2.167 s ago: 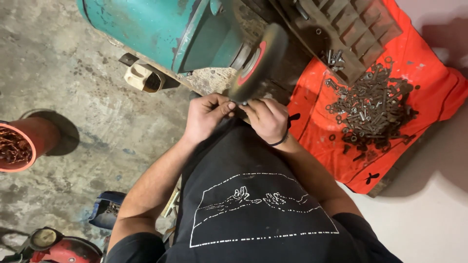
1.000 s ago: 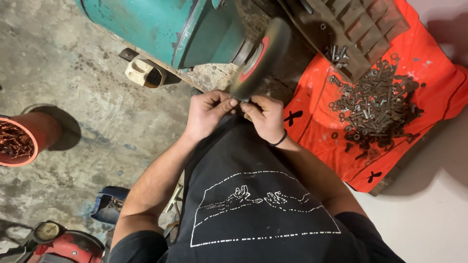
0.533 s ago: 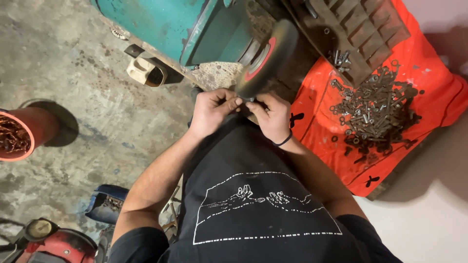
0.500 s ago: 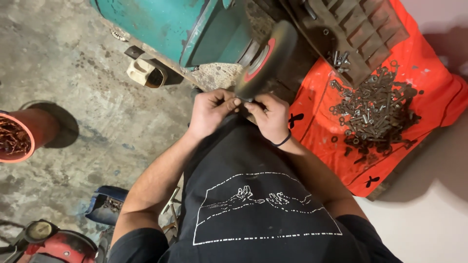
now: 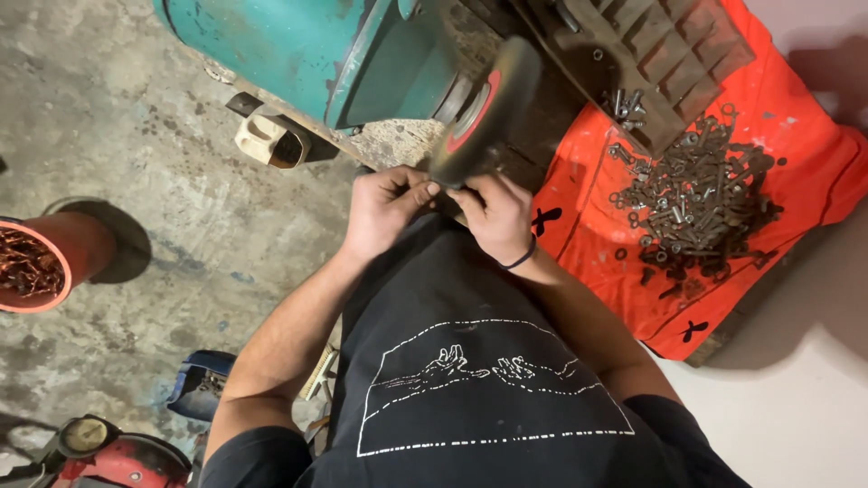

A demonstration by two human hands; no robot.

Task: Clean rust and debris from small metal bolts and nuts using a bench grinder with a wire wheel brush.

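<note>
Two hands meet at the lower edge of the grinding wheel (image 5: 484, 113), a dark disc with a red centre mounted on the teal grinder motor (image 5: 334, 45): the left hand (image 5: 384, 210) and right hand (image 5: 495, 217) have fingers pressed together, pinching a small workpiece against the wheel (the piece itself is too hidden to identify). To the right, a heap of rusty bolts and nuts (image 5: 701, 194) lies on an orange cloth (image 5: 796, 126). An orange bucket (image 5: 41, 271) of rusty scrap stands well apart on the concrete floor (image 5: 136, 136).
</note>
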